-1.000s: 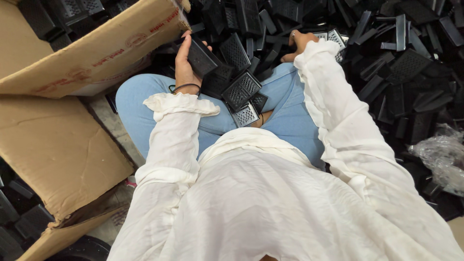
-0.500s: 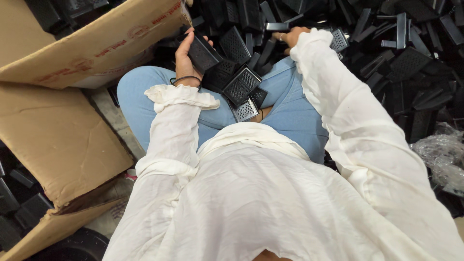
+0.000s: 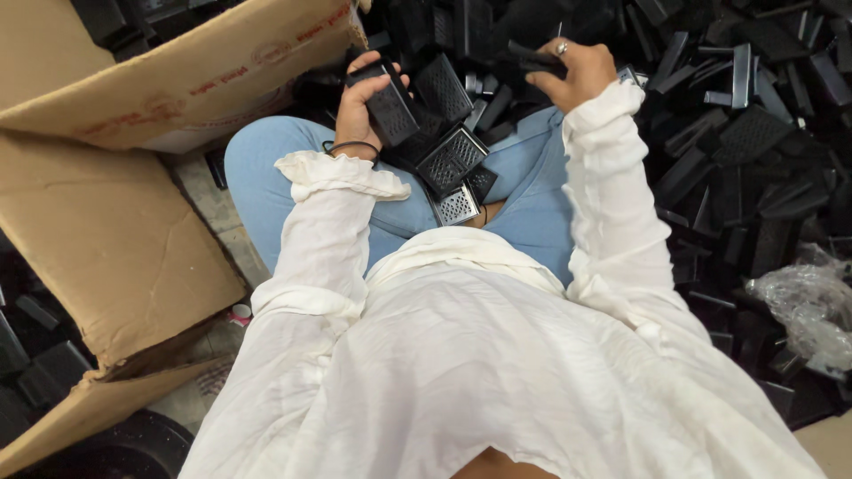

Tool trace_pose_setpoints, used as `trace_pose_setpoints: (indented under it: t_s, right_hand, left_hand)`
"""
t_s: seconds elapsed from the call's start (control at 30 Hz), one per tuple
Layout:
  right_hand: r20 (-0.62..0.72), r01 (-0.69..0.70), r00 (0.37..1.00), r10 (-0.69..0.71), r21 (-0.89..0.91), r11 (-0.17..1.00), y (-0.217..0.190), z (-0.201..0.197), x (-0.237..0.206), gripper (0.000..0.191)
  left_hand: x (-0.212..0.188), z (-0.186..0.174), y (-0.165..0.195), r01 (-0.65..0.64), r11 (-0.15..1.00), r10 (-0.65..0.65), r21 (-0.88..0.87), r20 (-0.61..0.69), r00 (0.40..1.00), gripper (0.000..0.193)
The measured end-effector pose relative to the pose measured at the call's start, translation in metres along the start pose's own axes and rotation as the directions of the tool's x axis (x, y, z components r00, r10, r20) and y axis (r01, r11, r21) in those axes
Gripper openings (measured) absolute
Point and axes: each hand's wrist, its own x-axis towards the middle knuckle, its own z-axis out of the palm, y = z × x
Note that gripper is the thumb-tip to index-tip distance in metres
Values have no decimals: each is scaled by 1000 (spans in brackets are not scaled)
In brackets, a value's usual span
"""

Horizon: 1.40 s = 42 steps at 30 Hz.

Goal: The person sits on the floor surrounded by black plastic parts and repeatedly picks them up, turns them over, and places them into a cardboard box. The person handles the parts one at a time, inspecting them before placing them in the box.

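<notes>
My left hand (image 3: 359,111) grips a black rectangular plastic casing (image 3: 388,104), held over my lap beside the cardboard box. Further right, my right hand (image 3: 579,71) is closed on a thin black plastic piece (image 3: 531,58) above the pile, a ring on one finger. Between my knees lie several black grille-patterned casings (image 3: 451,160) and a silver-meshed one (image 3: 456,206), resting on my blue jeans (image 3: 266,173). Both arms wear white sleeves.
A large open cardboard box (image 3: 106,177) stands at my left, with black parts inside its top. A heap of black plastic parts (image 3: 754,133) covers the floor ahead and right. A crumpled clear plastic bag (image 3: 808,306) lies at the right.
My right hand has drawn back from the pile toward me, now holding a thin black piece. My left hand keeps its casing, almost still.
</notes>
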Motion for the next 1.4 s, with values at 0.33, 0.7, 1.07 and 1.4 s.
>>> trace_pose_setpoints:
  t_s: [0.33, 0.7, 1.07, 1.4]
  right_hand:
    - [-34, 262, 965, -261, 219, 940, -66, 25, 50, 39]
    - [19, 196, 968, -249, 558, 806, -117, 41, 61, 27]
    - [-308, 228, 942, -136, 286, 931, -154, 100, 29, 57]
    - [-122, 88, 992, -15, 625, 776, -160, 112, 7, 54]
  left_hand:
    - [7, -8, 11, -77, 992, 80, 98, -27, 996, 19]
    - [-17, 31, 7, -206, 691, 107, 693, 185, 977, 15]
    - [-13, 33, 11, -225, 946, 236, 231, -19, 972, 47]
    - [-12, 36, 12, -163, 981, 166, 107, -14, 986, 85]
